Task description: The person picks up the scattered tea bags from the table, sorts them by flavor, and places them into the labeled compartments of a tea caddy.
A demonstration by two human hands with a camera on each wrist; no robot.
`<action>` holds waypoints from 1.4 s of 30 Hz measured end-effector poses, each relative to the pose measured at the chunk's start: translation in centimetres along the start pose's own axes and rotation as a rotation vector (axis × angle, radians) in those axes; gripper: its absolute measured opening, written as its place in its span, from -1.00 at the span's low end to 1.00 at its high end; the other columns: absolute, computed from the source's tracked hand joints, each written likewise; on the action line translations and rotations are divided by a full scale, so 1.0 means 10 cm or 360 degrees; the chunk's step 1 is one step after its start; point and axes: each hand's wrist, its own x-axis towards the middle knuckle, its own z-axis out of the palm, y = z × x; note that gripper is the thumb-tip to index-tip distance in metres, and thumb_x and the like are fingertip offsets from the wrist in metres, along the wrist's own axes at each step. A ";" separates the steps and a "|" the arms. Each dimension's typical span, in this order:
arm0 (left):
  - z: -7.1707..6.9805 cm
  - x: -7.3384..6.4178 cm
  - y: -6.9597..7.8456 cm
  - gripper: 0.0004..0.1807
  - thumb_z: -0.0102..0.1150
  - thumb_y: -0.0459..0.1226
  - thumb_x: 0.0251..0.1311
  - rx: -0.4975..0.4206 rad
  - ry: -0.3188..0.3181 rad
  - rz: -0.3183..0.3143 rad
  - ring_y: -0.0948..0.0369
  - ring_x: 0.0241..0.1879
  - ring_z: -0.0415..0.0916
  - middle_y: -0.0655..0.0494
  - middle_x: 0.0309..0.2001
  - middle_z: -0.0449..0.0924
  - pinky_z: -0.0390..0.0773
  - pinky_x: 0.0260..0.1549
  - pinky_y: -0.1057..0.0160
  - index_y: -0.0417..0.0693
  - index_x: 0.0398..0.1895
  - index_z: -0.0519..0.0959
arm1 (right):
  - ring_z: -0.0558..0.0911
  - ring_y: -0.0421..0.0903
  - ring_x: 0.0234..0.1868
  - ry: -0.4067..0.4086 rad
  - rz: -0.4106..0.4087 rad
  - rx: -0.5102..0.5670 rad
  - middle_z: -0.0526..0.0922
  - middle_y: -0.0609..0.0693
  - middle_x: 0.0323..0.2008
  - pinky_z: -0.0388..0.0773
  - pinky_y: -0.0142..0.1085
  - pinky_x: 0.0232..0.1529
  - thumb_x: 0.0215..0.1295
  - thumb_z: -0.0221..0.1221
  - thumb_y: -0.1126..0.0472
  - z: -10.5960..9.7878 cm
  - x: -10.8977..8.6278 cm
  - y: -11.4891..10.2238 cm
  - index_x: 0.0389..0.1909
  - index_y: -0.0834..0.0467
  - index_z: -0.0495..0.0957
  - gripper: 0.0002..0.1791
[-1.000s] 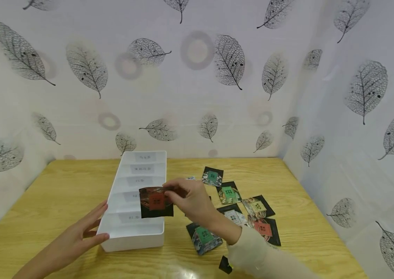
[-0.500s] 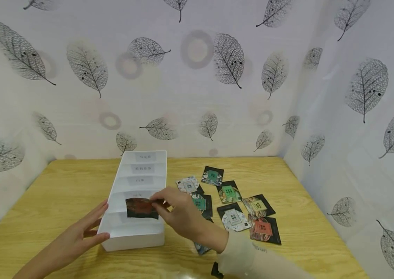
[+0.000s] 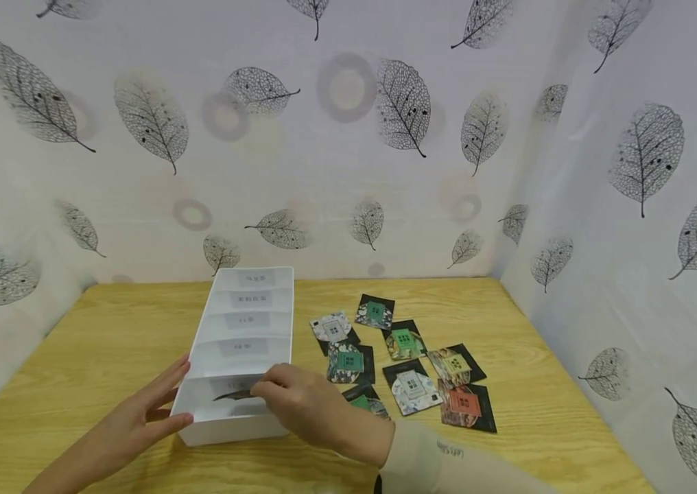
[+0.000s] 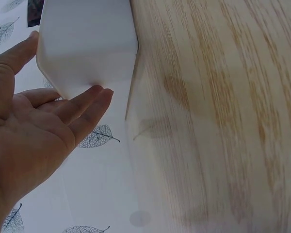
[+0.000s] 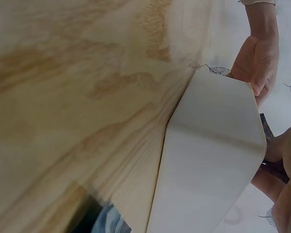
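A long white box [image 3: 234,432] split into several labelled compartments stands on the table. My left hand [image 3: 132,425] rests at its near left corner, with straight fingers on the side and the thumb at the front rim; the left wrist view shows the fingertips against the outer wall. My right hand [image 3: 317,412] pinches a dark tea bag sachet [image 3: 234,395] at the nearest compartment. That sachet is seen almost edge-on, inside the rim and tilted. In the right wrist view part of the sachet [image 5: 266,127] shows past the box's edge beside my fingers.
Several flat tea sachets lie to the right of the box, among them a red-labelled sachet [image 3: 467,406], a white-labelled sachet [image 3: 413,387] and a green-labelled sachet [image 3: 404,341]. My right forearm crosses in front of them. A leaf-patterned curtain [image 3: 348,165] closes off the table's back.
My right hand has carried the red-labelled tea sachet left and down, from above the box into its nearest compartment, turning it edge-on. My left hand has stayed at the corner.
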 end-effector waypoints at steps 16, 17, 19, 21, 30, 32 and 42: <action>-0.01 -0.01 0.03 -0.14 0.26 -0.29 0.43 -0.0049 -0.0055 -0.0134 -0.17 0.18 0.53 -0.44 0.58 -0.08 0.61 -0.10 0.40 -0.25 0.64 0.02 | 0.65 -0.35 -0.16 -0.0667 0.0085 -0.0068 0.70 -0.17 -0.17 0.49 -0.66 -0.11 0.35 0.34 0.29 -0.12 0.09 -0.07 -0.08 -0.01 0.78 -0.80; -0.01 -0.01 0.02 -0.14 0.25 -0.30 0.43 -0.0063 -0.0063 -0.0131 -0.21 0.18 0.52 -0.45 0.58 -0.10 0.60 -0.10 0.40 -0.26 0.64 0.01 | 0.65 -0.35 -0.15 -0.0687 0.0083 -0.0060 0.71 -0.18 -0.16 0.48 -0.66 -0.09 0.35 0.34 0.30 -0.12 0.10 -0.07 -0.07 0.00 0.78 -0.79; -0.01 -0.01 0.02 -0.14 0.24 -0.31 0.44 -0.0073 -0.0075 -0.0145 -0.23 0.20 0.50 -0.46 0.58 -0.11 0.60 -0.10 0.41 -0.26 0.65 -0.01 | 0.65 -0.36 -0.13 -0.0722 0.0074 -0.0029 0.72 -0.17 -0.14 0.47 -0.67 -0.08 0.35 0.33 0.32 -0.13 0.11 -0.06 -0.03 0.00 0.78 -0.76; -0.01 -0.01 0.02 -0.14 0.23 -0.31 0.45 -0.0082 -0.0084 -0.0159 -0.26 0.22 0.48 -0.47 0.58 -0.13 0.59 -0.10 0.42 -0.26 0.65 -0.01 | 0.65 -0.38 -0.12 -0.0749 0.0063 0.0012 0.73 -0.17 -0.13 0.46 -0.68 -0.07 0.37 0.32 0.33 -0.13 0.12 -0.05 0.00 0.01 0.78 -0.74; -0.01 0.00 0.03 -0.13 0.21 -0.27 0.47 -0.0110 -0.0105 -0.0223 -0.37 0.23 0.46 -0.45 0.59 -0.18 0.57 -0.10 0.42 -0.26 0.65 -0.05 | 0.65 -0.37 -0.10 -0.0824 0.0033 0.0086 0.76 -0.18 -0.09 0.46 -0.67 -0.05 0.42 0.26 0.35 -0.14 0.13 0.00 0.06 0.01 0.76 -0.70; -0.02 0.00 0.03 -0.13 0.21 -0.25 0.47 -0.0118 -0.0105 -0.0230 -0.39 0.24 0.44 -0.44 0.60 -0.19 0.57 -0.09 0.42 -0.25 0.66 -0.05 | 0.64 -0.38 -0.10 -0.0823 0.0055 0.0120 0.75 -0.17 -0.08 0.45 -0.68 -0.04 0.43 0.25 0.35 -0.14 0.12 0.01 0.07 0.02 0.76 -0.71; -0.02 0.01 0.01 -0.13 0.22 -0.23 0.47 -0.0086 -0.0082 -0.0222 -0.37 0.24 0.45 -0.41 0.60 -0.16 0.57 -0.09 0.42 -0.21 0.66 -0.03 | 0.56 -0.35 -0.07 -0.0624 0.0200 0.0587 0.70 -0.06 -0.03 0.40 -0.71 -0.01 0.49 0.22 0.34 -0.23 0.00 0.06 0.08 0.19 0.71 -0.77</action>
